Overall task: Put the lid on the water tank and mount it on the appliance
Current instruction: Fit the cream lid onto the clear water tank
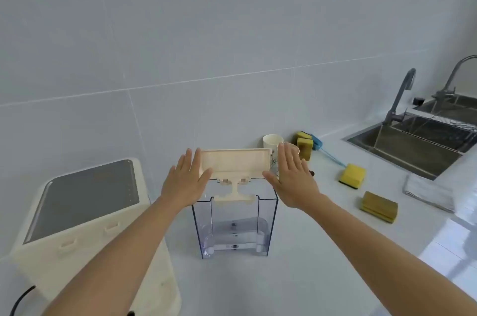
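Note:
A clear plastic water tank [235, 228] stands upright on the white counter in the middle of the view, with a little water at its bottom. A cream lid [235, 162] is tilted up over the tank's open top, its underside fittings hanging at the tank's front rim. My left hand [184, 180] presses flat against the lid's left end, thumb under it. My right hand [293, 177] presses flat against its right end. The lid is clamped between both palms, fingers extended. The cream appliance [85, 215] with a grey top panel stands at the left.
A steel sink [405, 150] with two faucets sits at the right. Several yellow sponges [352, 175], a blue brush [326, 150], two paper cups [272, 141] and a folded white cloth [428, 193] lie on the counter. A tiled wall rises close behind.

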### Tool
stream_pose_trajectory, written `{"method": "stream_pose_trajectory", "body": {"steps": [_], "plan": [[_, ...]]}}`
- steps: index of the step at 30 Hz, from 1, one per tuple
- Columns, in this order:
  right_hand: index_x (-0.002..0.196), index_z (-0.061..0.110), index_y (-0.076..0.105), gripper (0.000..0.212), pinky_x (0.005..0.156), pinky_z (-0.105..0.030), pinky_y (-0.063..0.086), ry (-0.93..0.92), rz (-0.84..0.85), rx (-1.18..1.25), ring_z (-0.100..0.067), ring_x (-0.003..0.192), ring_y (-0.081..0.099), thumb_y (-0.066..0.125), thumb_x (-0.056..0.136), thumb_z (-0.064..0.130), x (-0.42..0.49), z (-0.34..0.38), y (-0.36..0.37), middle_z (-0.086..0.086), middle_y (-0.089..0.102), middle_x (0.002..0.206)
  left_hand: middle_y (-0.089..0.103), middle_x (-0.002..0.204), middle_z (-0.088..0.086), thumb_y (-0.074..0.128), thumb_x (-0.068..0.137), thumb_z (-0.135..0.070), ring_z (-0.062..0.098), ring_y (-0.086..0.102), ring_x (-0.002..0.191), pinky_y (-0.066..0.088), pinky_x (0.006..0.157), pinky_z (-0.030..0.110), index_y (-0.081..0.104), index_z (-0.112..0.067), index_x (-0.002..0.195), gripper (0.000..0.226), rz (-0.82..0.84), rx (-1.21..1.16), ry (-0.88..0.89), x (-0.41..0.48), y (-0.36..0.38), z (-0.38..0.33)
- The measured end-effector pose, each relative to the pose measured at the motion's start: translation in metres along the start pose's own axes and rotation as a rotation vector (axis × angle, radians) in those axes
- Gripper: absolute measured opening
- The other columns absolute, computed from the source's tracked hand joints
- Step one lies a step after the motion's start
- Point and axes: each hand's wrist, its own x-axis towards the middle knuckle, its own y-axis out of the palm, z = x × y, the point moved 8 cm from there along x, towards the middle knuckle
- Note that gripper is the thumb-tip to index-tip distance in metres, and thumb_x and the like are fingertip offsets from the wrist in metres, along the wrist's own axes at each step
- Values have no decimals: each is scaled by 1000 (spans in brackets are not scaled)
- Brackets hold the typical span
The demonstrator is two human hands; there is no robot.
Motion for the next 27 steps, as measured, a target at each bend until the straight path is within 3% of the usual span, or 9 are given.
{"method": "stream_pose_trajectory", "body": {"steps": [3,7,10,13,15,17,19,22,27], "plan": [[145,8,-20,77,121,-40,-1,17,39,51,-24,146,-16,20,94,49,5,0,7,-9,-19,158,-11,158,10,18,96,-43,23,-4,147,7,121,42,-9,-15,146,64,45,-41,-55,4,4,6],[146,6,-15,78,121,-44,4,39,100,330,-25,147,-9,28,94,46,15,8,16,-10,-13,159,-8,159,8,21,96,-42,21,-2,147,9,120,42,-8,-14,146,64,77,-209,-121,8,6,8],[147,5,-2,75,119,-44,16,71,91,625,-26,145,12,35,93,43,24,13,14,-12,10,157,9,158,11,24,97,-39,24,15,144,19,115,39,-2,-9,146,63,84,-346,-142,12,1,3],[146,8,6,65,110,-33,26,191,119,839,-23,135,28,33,95,39,29,11,13,-9,24,150,26,153,14,29,96,-38,29,29,138,28,109,37,5,-9,146,62,138,-485,-226,17,0,3],[146,12,9,62,103,-31,27,257,152,917,-21,130,31,30,96,40,32,9,14,-7,26,148,33,147,13,31,96,-37,27,35,133,30,106,37,16,-9,144,58,151,-589,-279,23,-1,7],[147,15,10,63,110,-36,25,308,145,978,-23,136,27,30,95,43,37,7,14,-6,25,151,45,126,9,32,96,-35,24,46,114,34,95,35,30,-9,140,51,155,-680,-303,26,-3,9],[147,14,15,63,116,-41,24,361,123,1037,-25,139,26,32,94,43,41,4,15,-6,26,151,48,123,6,32,95,-36,22,48,102,35,88,33,36,-11,137,49,177,-732,-331,28,-2,11],[142,11,27,58,115,-40,28,421,116,1114,-27,136,33,34,93,42,44,0,16,-8,35,147,49,131,8,32,95,-36,23,50,99,37,88,34,39,-13,134,45,178,-761,-350,28,-3,11],[140,10,32,61,109,-37,33,487,133,1146,-29,132,39,38,91,47,41,-3,16,-9,38,146,46,111,5,34,95,-35,24,48,98,37,87,33,42,-9,127,42,134,-786,-356,26,-9,10]]}}
